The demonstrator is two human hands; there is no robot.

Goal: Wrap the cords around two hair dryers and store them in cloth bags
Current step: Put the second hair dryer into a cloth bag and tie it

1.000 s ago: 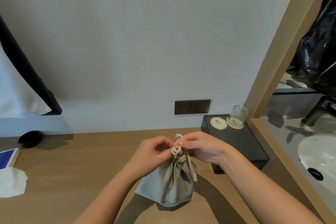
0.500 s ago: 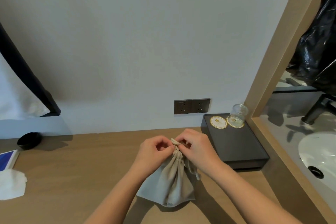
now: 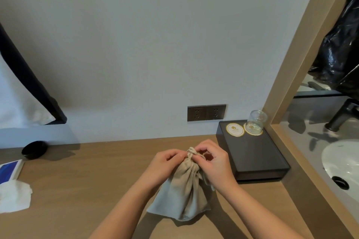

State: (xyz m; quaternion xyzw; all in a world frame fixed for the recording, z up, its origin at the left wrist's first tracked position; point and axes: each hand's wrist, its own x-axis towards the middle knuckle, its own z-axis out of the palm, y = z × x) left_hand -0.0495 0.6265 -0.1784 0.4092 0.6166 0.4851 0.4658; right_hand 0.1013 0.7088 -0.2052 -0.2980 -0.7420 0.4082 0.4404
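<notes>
A pale grey wall (image 3: pixel 136 44) backs the long wooden worktop (image 3: pixel 87 180). On the right, a light wooden frame (image 3: pixel 291 64) divides it from a white basin (image 3: pixel 342 161) with a black tap (image 3: pixel 342 116). A black tray (image 3: pixel 256 157) sits on the worktop against that frame and carries a clear glass (image 3: pixel 256 122). The grey cloth bag (image 3: pixel 180 194) stands mid-worktop, just left of the tray, with its neck gathered shut. The left grip (image 3: pixel 165 165) and right grip (image 3: pixel 215 163) are both narrowed, pinching the drawstring (image 3: pixel 191 152) at the neck. A dark double socket (image 3: pixel 206 112) is set in the wall behind. A small black bowl (image 3: pixel 34 149) lies far left.
</notes>
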